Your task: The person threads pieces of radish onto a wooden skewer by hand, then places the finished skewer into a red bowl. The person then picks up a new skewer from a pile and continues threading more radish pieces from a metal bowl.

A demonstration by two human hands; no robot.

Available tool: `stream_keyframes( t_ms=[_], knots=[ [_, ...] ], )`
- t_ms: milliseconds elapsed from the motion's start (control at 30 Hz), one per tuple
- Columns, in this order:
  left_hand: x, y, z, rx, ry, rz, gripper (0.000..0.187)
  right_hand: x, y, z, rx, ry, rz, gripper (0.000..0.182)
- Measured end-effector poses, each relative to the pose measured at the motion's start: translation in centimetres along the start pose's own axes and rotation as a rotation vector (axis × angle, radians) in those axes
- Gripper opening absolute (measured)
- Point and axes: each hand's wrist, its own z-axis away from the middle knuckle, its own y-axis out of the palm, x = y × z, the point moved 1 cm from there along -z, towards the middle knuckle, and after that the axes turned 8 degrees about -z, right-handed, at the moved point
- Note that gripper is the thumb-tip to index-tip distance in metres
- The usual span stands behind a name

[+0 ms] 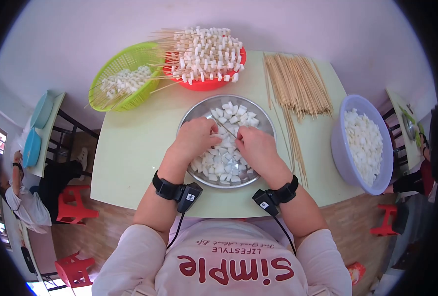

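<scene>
Thin bamboo skewer [227,129] over white cubes [222,165]

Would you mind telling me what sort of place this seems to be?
Probably a small eatery's food-prep area. A steel bowl of white cubes sits under both hands, loose bamboo skewers lie beside it, finished skewers fill a red basket, and red plastic stools stand around the tables.

Bowl [265,123] before us on table [130,148]; baskets [125,59] far left, sticks [297,84] right, tub [339,148] beyond them.

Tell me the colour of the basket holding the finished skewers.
Red basket, seen from the head camera.
</scene>
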Motion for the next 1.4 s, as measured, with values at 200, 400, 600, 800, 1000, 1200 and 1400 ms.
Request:
stream_keyframes(
  t_ms=[200,400,600,800,1000,1200,1400],
  knots=[
    [0.9,0.3,-0.7,-0.042,-0.016,0.121,0.023,0.0,-0.1,-0.8,0.04,0.005,0.054,0.006],
    [2.0,2.0,-1.9,-0.273,-0.076,0.647,0.011,-0.2,0.2,-1.4,0.035,-0.076,-0.06,0.031],
    [1.3,1.5,-1.7,-0.332,-0.066,0.697,0.012,0.6,-0.9,-0.9,0.075,0.01,-0.277,0.037],
    [1.9,1.8,-2.0,-0.434,-0.14,0.769,0.018,0.8,-1.3,-0.8,0.031,0.029,-0.387,0.036],
    [1.8,1.7,-1.8,-0.33,-0.106,0.662,0.024,1.1,-1.7,-0.7,0.056,0.097,-0.538,0.035],
    [2.4,2.2,-2.1,-0.339,-0.145,0.729,0.024,1.2,-1.5,-0.6,0.049,0.047,-0.565,0.028],
    [1.9,1.6,-2.1,-0.355,-0.187,0.812,0.023,1.2,-1.4,-0.6,0.057,0.006,-0.538,0.029]
  ],
)
